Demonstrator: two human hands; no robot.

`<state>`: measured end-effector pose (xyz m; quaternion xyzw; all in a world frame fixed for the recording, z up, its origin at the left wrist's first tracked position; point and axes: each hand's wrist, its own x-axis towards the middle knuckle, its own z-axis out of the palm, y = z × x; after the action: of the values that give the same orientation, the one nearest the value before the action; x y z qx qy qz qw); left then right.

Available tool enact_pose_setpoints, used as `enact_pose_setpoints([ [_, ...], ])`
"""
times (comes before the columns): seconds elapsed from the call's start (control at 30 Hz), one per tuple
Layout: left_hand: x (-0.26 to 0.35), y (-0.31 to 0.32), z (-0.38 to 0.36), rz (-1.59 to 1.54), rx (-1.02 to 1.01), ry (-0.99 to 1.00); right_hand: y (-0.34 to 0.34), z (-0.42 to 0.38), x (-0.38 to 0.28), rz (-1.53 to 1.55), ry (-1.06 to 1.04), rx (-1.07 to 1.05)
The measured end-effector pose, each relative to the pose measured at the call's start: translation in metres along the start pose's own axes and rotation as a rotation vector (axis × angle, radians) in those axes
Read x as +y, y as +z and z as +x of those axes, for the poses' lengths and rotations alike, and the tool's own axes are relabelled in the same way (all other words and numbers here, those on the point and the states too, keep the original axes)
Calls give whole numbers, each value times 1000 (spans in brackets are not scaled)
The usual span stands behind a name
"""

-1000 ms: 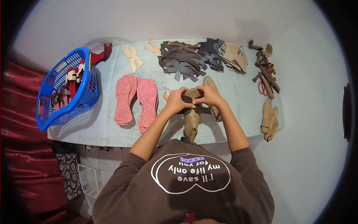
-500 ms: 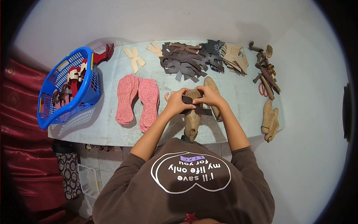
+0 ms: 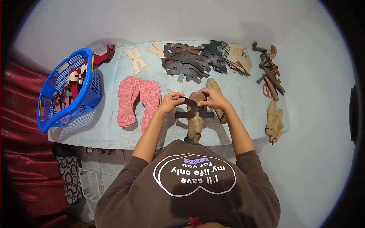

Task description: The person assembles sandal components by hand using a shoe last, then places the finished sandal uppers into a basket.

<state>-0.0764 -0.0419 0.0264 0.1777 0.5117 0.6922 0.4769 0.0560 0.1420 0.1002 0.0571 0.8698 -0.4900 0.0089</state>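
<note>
A dark brown cut-out sandal upper (image 3: 184,114) lies across a wooden shoe last (image 3: 195,128) near the table's front edge. At its far left strap, my left hand (image 3: 172,102) pinches the tip and holds it out to the side. My right hand (image 3: 213,99) is closed on the far right strap, close against the last. Both near straps stick out free on either side. A bit of pink shows at the far end of the last. Just right of my right hand lies a second wooden last (image 3: 215,86), partly covered by it.
Pink patterned insoles (image 3: 150,100) lie in stacks to the left. Behind are piled dark uppers (image 3: 186,62) and beige pieces (image 3: 239,59). Hammers and other tools (image 3: 270,74) and a pair of lasts (image 3: 272,117) lie right. A blue basket (image 3: 88,91) holds sandals.
My left hand has moved left, drawing its strap away from the last. The upper, folded over the last before, now spreads open with its left straps showing.
</note>
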Motion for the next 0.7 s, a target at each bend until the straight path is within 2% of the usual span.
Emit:
enact_pose_setpoints([
  [0.03, -10, -3, 5, -1, -1, 1, 1, 0, -2, 17, -6, 4],
  [0.1, -23, -3, 9, -268, -46, 14, 2, 1, -3, 31, -19, -1],
  [0.23, -33, 13, 8, -392, -33, -2, 3, 3, 0, 26, -26, -21],
  [0.37, -31, 21, 6, -382, -56, 10, 1, 0, -2, 26, 7, -12],
  [0.47, -32, 20, 9, -252, 54, -18, 1, -2, -3, 38, 14, 21],
  [0.53, -24, 18, 7, -112, -70, -35, 0, -3, -4, 23, 24, 29],
  [0.67, -19, 17, 8, -235, -153, -14, -2, -2, -1, 4, 38, 22],
  [0.7, -11, 23, 2, -52, -139, 47, -1, -2, 0, 11, 51, 34],
])
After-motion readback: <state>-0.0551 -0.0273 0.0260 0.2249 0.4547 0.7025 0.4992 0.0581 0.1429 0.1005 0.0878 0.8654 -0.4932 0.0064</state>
